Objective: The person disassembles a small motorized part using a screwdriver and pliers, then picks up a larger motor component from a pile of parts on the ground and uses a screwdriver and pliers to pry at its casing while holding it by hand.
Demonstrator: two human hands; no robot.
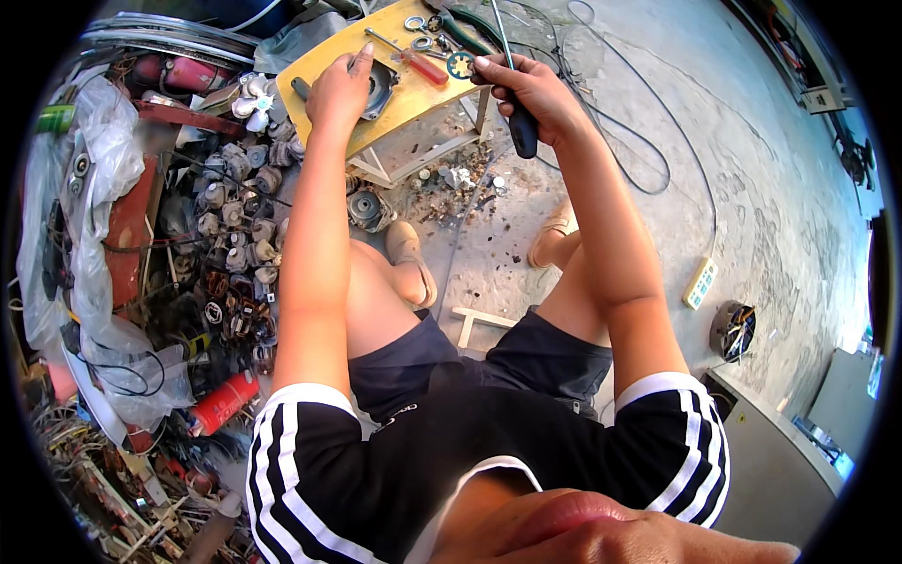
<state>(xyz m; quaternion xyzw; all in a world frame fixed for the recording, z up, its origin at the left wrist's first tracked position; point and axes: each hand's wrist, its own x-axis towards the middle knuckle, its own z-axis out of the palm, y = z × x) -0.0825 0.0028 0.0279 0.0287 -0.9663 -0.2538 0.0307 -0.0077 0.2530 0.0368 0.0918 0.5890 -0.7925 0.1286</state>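
Observation:
My left hand is closed on the left edge of a dark, squarish metal housing with a round opening. The housing lies on a small yellow-topped table. A grey-green handle end pokes out left of that hand. My right hand, off the table's right edge, grips a long screwdriver by its black handle, the shaft pointing up and away. Its thumb and forefinger also pinch a flat green ring with inner teeth. Between my hands lies a screwdriver with a red handle.
Dark-handled pliers and small metal rings lie on the table's far side. Below are a round motor part and scattered debris. Piled motor parts fill the left. Cables and a power strip lie right.

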